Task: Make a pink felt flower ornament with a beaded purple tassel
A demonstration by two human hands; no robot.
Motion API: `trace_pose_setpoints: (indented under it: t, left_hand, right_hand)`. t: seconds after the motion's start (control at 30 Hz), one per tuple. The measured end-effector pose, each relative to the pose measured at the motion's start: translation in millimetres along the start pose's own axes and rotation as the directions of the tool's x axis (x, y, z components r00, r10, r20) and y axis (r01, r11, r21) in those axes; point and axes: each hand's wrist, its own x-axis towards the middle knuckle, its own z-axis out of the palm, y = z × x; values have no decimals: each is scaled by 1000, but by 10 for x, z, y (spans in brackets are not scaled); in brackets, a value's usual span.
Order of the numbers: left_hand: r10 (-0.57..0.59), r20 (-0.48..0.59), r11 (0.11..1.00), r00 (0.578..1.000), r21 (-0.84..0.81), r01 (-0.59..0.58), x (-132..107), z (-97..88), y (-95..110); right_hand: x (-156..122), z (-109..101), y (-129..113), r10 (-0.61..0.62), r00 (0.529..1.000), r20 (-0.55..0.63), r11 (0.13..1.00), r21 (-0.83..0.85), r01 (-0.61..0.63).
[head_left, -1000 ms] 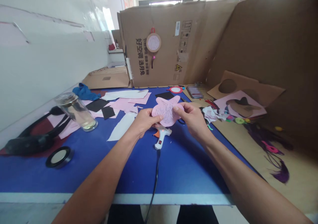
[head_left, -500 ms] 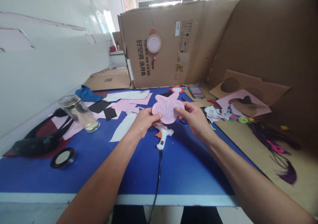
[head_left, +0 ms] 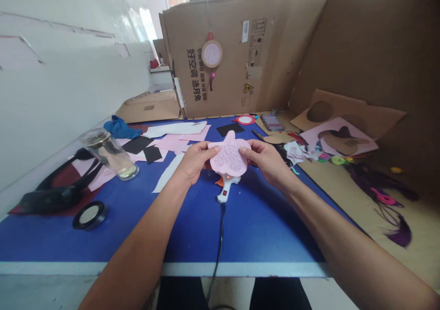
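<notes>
Our left hand [head_left: 195, 163] and right hand [head_left: 266, 161] hold a pink foam cutout [head_left: 229, 159] up between them, the fingers of each closed on its opposite sides, above the blue bench [head_left: 103, 236]. A white hot glue gun [head_left: 225, 191] lies on the bench just below the cutout, and a glass jar [head_left: 110, 154] stands off to our left.

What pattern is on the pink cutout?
Wavy dark purple lines on the pink cutout, clearest in the head view.
</notes>
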Motion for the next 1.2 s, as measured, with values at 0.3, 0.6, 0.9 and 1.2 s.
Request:
trace_pose_setpoints:
  t: [0.3, 0.6, 0.9, 1.2]
  left_hand:
    - [26, -370, 990, 929, -117, -75, 161, -265, 56]
    - [204, -522, 974, 828, 22, -226, 263, -441, -67]
    - [273, -569, 961, 776, 121, -250, 359, -506, -153]
    - [82, -526, 996, 846, 15, -87, 52, -456, -195]
  right_hand:
    - [-96, 18, 88, -55, 998, -34, 745, -667, 18]
    - [-515, 553, -82, 146, 989, 33, 251, -968, -5]
    - [-709, 764, -206, 302, 947, -108, 104, -984, -146]
    - [-1100, 693, -235, 215, 948, -235, 94, -961, -259]
